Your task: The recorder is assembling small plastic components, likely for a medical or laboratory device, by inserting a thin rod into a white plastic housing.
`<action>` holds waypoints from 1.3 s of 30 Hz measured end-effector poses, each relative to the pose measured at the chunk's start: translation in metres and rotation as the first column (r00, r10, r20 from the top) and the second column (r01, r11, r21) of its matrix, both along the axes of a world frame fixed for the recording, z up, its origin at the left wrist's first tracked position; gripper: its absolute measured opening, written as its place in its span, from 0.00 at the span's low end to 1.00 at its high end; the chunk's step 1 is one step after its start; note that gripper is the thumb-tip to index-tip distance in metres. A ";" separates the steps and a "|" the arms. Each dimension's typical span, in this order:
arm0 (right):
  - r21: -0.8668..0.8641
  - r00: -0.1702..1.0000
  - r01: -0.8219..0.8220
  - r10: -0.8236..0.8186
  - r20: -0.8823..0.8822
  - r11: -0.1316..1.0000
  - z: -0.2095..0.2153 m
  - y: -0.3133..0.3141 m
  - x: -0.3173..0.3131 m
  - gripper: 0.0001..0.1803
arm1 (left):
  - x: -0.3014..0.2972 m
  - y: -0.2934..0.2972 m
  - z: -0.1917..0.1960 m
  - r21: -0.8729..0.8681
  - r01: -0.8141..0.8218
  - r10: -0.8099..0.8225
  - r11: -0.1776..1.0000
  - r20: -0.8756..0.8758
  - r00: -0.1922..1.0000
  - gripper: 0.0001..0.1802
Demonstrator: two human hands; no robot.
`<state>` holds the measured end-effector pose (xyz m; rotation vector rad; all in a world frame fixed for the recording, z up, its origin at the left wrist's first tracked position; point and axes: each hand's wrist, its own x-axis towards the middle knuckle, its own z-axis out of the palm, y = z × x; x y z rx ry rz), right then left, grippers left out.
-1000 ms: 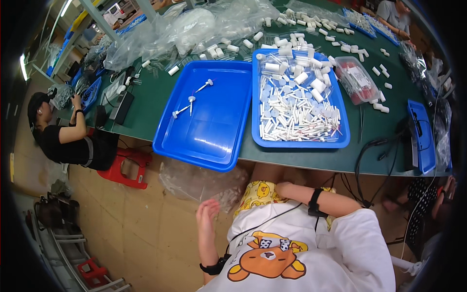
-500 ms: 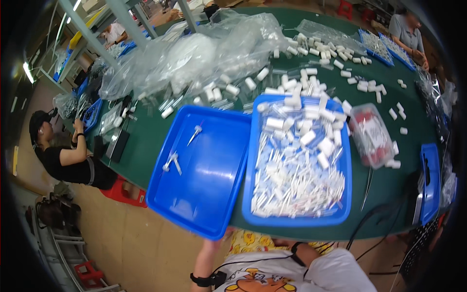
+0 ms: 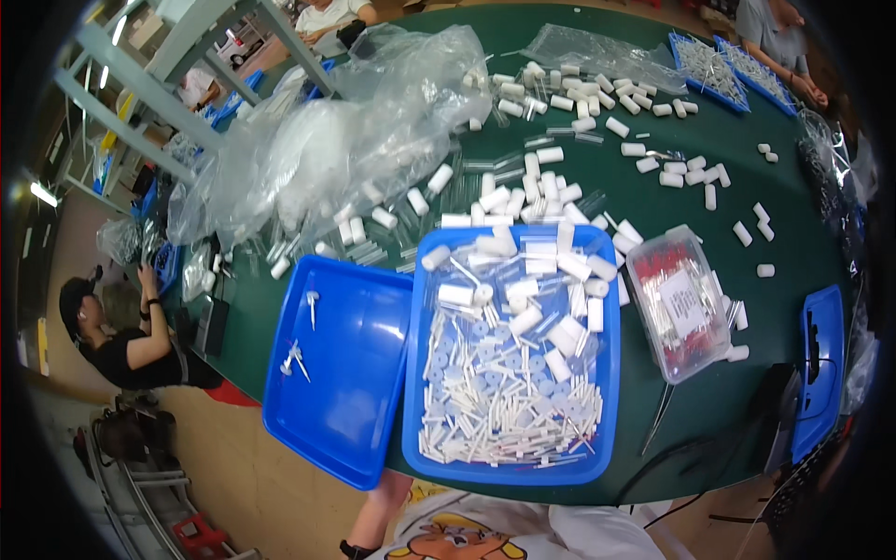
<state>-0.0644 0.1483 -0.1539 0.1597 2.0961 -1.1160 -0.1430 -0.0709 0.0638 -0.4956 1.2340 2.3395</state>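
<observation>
My left hand [image 3: 390, 487] is at the near edge of the left blue tray [image 3: 359, 350], its fingers hidden beneath the rim, so I cannot see whether it grips it. Inside that tray lie a few small white pieces with thin pointed stems [image 3: 297, 360]. Close against it on the right stands a second blue tray [image 3: 609, 411]. This one is heaped with thin white sticks [image 3: 504, 420], pale translucent discs [image 3: 513, 362], clear tubes and short white cylinders [image 3: 525, 321]. My right hand is out of view.
A clear plastic box [image 3: 679, 303] of red and white pieces sits right of the trays, with tweezers [image 3: 659, 420] nearby. Crumpled plastic bags [image 3: 327, 159] and scattered white cylinders [image 3: 579, 103] cover the far side. A blue lid-like tray [image 3: 819, 373] stands far right. Other people work around the table.
The view has shifted, so the trays sit lower and further left in it. My right wrist, seen before near the lower edge, has left the view. The tray contents look the same.
</observation>
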 end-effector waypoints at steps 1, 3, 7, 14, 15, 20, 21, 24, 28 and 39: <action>-0.004 1.000 -0.003 0.003 -0.014 1.000 -0.002 -0.002 0.001 0.15 | 0.003 -0.002 -0.010 0.035 0.001 -0.001 0.999 0.001 1.000 0.43; 0.001 0.999 -0.002 0.002 -0.044 1.000 -0.007 -0.007 0.003 0.15 | 0.002 0.003 -0.019 0.069 0.038 -0.037 0.997 -0.019 0.999 0.42; 0.015 0.996 -0.015 0.016 -0.091 1.000 -0.007 -0.014 0.007 0.15 | 0.002 0.003 -0.057 0.048 -0.122 0.124 0.991 -0.051 0.991 0.37; 0.033 0.977 -0.122 0.126 -0.172 0.992 0.030 -0.028 -0.010 0.16 | 0.026 -0.014 -0.054 -0.242 -0.021 0.004 0.970 -0.072 0.997 0.18; 0.038 0.972 -0.142 0.147 -0.186 0.989 0.039 -0.031 -0.014 0.16 | 0.029 -0.014 -0.050 -0.293 0.014 -0.028 0.956 -0.045 0.999 0.12; 0.075 0.932 -0.271 0.281 -0.230 0.960 0.077 -0.056 -0.027 0.16 | 0.023 -0.013 -0.018 -0.414 0.310 -0.371 0.856 -0.075 0.925 0.11; 0.089 0.920 -0.307 0.319 -0.226 0.948 0.082 -0.061 -0.026 0.16 | 0.021 -0.009 -0.003 -0.424 0.344 -0.399 0.838 -0.046 0.916 0.11; 0.029 0.877 -0.445 0.442 -0.187 0.895 0.070 -0.072 -0.014 0.18 | 0.008 -0.008 0.015 -0.510 0.510 -0.616 0.692 -0.049 0.787 0.13; 0.281 0.710 -0.612 0.670 -0.216 0.739 0.221 -0.082 -0.013 0.17 | 0.010 -0.016 0.028 -0.544 0.531 -0.713 0.650 -0.194 0.674 0.14; -0.013 0.684 -0.088 0.051 -0.728 0.996 0.324 -0.001 -0.013 0.10 | 0.010 -0.002 0.022 -0.425 0.444 -0.569 0.788 -0.229 0.790 0.13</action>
